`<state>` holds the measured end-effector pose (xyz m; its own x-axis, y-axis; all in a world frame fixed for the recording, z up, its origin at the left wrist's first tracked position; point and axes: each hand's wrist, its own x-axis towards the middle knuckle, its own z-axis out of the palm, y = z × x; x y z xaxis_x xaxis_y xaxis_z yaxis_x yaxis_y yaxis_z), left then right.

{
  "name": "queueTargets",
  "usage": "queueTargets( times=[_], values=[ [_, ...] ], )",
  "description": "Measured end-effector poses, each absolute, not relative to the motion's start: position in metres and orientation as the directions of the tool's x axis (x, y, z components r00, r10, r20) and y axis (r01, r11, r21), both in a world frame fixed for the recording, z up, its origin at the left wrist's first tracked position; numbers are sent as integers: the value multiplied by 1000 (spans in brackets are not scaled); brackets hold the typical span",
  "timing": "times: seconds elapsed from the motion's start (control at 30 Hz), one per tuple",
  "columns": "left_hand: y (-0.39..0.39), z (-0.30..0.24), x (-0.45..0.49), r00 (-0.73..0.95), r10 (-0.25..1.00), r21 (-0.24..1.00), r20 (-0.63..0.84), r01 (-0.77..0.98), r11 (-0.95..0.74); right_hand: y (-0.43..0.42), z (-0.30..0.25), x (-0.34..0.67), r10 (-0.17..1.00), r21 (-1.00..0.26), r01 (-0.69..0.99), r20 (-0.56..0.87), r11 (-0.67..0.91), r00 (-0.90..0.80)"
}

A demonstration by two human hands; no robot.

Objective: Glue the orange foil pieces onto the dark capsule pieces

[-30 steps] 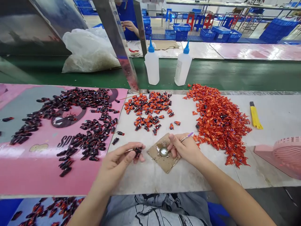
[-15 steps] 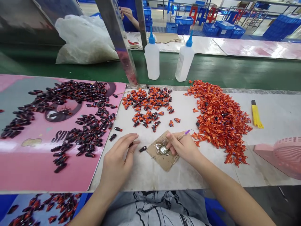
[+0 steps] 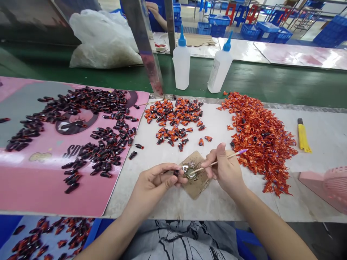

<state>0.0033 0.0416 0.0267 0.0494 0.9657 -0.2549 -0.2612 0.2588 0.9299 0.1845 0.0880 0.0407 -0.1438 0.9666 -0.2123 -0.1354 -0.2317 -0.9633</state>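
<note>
My left hand point(image 3: 155, 182) pinches a small dark capsule-shaped piece point(image 3: 176, 172) beside a scrap of brown cardboard point(image 3: 199, 187). A small round cap of glue point(image 3: 190, 173) sits on that cardboard. My right hand point(image 3: 225, 168) grips a thin stick with a purple end point(image 3: 230, 156), its tip dipped in the glue cap. Just beyond lie a scatter of orange-and-dark pieces point(image 3: 175, 121) and a big heap of orange foil wrappers point(image 3: 261, 139). Many dark pieces point(image 3: 89, 131) are spread over a pink sheet point(image 3: 40, 187) on the left.
Two white squeeze bottles with blue nozzles point(image 3: 181, 61) point(image 3: 220, 68) stand behind the work board on a green belt point(image 3: 271, 85). A yellow knife point(image 3: 303, 137) lies at the right, a pink fan point(image 3: 334, 184) at the right edge. A white plastic bag point(image 3: 103, 41) sits far left; another person's hand point(image 3: 155, 9) shows beyond.
My left hand picked up the dark piece that lay beside the cardboard and brought it to the glue cap. My right hand lifted and angled the stick into the glue.
</note>
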Motion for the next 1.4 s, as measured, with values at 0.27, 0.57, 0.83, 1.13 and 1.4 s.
queueTargets(
  times=[0.27,0.57,0.83,1.13,1.4],
  values=[
    [46,31,12,83,949,845,-306,-434,311,83,46,185,976,-969,-146,-184,-199,-113],
    [48,30,13,15,950,840,-311,-463,283,86,32,192,958,-942,301,58,145,-281],
    [46,18,8,-40,987,929,-159,-346,135,84,31,190,923,-957,288,-83,30,-375],
    [43,22,14,-8,990,948,-142,-290,134,80,42,186,974,-987,-150,-27,-62,-224],
    [42,25,17,30,999,979,-34,-199,39,77,36,187,954,-978,-42,207,203,-217]
  ],
)
